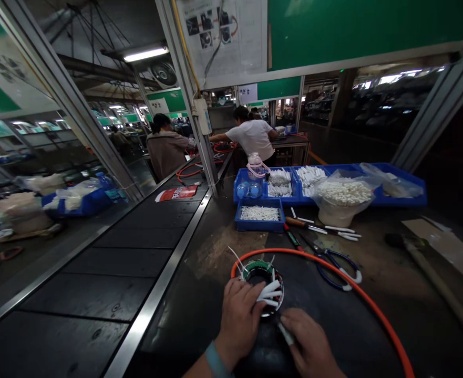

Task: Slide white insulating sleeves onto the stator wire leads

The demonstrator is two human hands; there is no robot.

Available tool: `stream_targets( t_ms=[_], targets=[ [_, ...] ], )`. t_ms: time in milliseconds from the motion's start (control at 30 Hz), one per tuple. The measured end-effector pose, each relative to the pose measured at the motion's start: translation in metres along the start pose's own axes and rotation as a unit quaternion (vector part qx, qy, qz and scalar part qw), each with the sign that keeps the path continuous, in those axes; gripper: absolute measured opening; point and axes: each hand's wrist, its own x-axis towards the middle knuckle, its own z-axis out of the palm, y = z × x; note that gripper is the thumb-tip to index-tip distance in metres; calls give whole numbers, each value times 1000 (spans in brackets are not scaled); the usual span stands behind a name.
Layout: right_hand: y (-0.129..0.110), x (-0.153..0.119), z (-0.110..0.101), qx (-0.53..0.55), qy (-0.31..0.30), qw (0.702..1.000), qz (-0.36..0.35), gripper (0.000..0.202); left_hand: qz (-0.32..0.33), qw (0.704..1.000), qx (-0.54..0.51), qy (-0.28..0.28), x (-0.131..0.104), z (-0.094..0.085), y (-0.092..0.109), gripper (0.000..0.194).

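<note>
A motor stator ring point(257, 266) with a green rim and white wire ends lies on the dark bench, an orange cable point(367, 299) curving away from it to the right. My left hand point(239, 310) is closed on the ring's near left side. Several white sleeves point(269, 292) stick out beside its fingers over the ring's opening. Just to the right of the ring, my right hand point(308, 336) is closed around a slim whitish tube point(286, 334); its far end is hard to make out. Scissors point(336, 268) with blue handles lie beyond the cable.
Blue bins point(259, 226) of white sleeves stand at the back, near a bagged tub point(343, 202) of white pieces. A hammer point(432, 278) lies at right. Left runs a conveyor point(109, 268) with a red packet point(176, 193). Two people point(250, 136) work farther off.
</note>
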Motion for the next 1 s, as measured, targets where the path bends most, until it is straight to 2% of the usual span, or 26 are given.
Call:
stream_targets(
  t_ms=[133, 200, 333, 433, 567, 633, 733, 833, 900, 1000],
  targets=[
    [-2, 6, -3, -22, -17, 1000, -2, 23, -64, 996, -13, -67, 8, -12, 12, 28],
    [0, 16, -8, -61, -41, 997, -26, 26, -87, 991, -5, -102, 12, -19, 18, 24],
    [12, 42, -18, -170, -146, 971, -83, 28, -79, 986, -2, -146, 16, -26, 20, 20],
    [20, 64, -24, -185, -256, 944, -97, 23, -61, 989, 1, -132, 13, -19, 16, 37],
    [24, 100, -28, -154, -396, 902, -78, 4, -20, 997, 5, -77, 10, -5, 6, 17],
    [28, 118, -28, -108, -453, 884, -40, 8, 16, 998, -8, -58, 10, -1, 1, 16],
    [43, 139, -22, -12, -526, 849, 37, 27, 47, 998, -20, -46, 12, -2, -2, 19],
    [57, 146, -14, 42, -564, 822, 67, 34, 46, 997, -27, -56, 14, -7, -1, 16],
    [59, 143, -12, 51, -567, 819, 74, 33, 38, 996, -30, -70, 15, -8, 1, 10],
    [50, 129, -19, 61, -519, 848, 92, 32, 41, 997, -12, -69, 14, -7, 0, 2]
  ],
)
